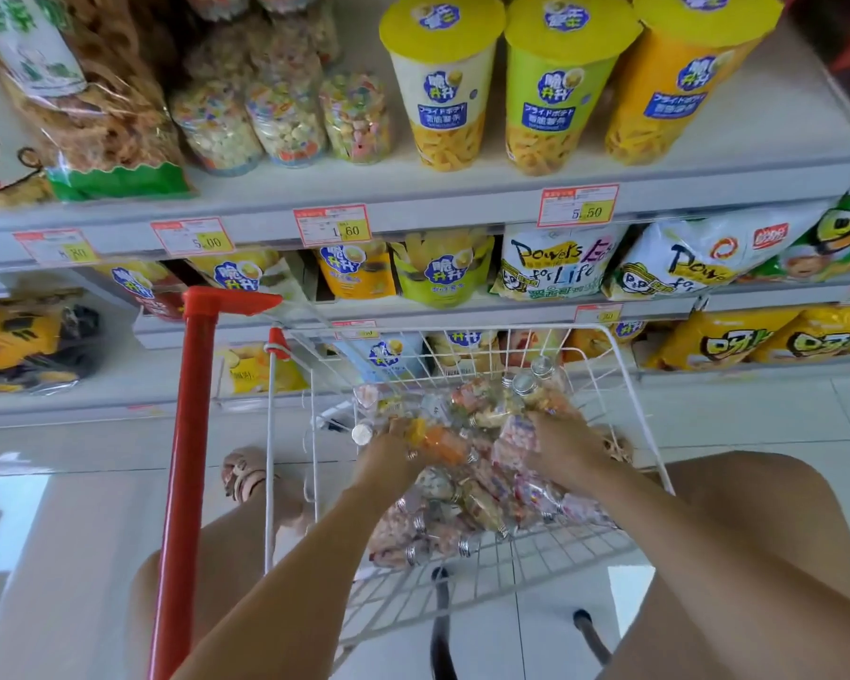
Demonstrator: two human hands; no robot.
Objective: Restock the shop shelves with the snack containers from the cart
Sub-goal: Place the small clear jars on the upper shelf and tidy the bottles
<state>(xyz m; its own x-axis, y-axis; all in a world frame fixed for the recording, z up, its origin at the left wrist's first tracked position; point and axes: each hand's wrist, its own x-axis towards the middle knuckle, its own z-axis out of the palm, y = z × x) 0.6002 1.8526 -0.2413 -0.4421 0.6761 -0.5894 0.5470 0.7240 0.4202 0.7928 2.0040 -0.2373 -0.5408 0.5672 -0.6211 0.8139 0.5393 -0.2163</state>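
Observation:
A white wire cart basket (624, 385) holds a heap of clear snack bottles (467, 488) with silver caps and colourful puffed pieces inside. Both my hands are down in the heap. My left hand (388, 446) closes around an orange-filled bottle (438, 441) near the basket's left side. My right hand (558, 441) presses on a pink-filled bottle (514, 436) at the middle right; its fingers are buried among the bottles. On the top shelf (413, 188), left of centre, stand matching clear snack bottles (285, 115) in a row.
Yellow-lidded chip cups (442, 81) stand on the top shelf to the right. Large snack bags (94, 105) fill its left. Lower shelves hold chip bags (555, 262). The cart's red handle post (187, 458) rises at the left. A sandalled foot (246, 476) rests on the tiled floor.

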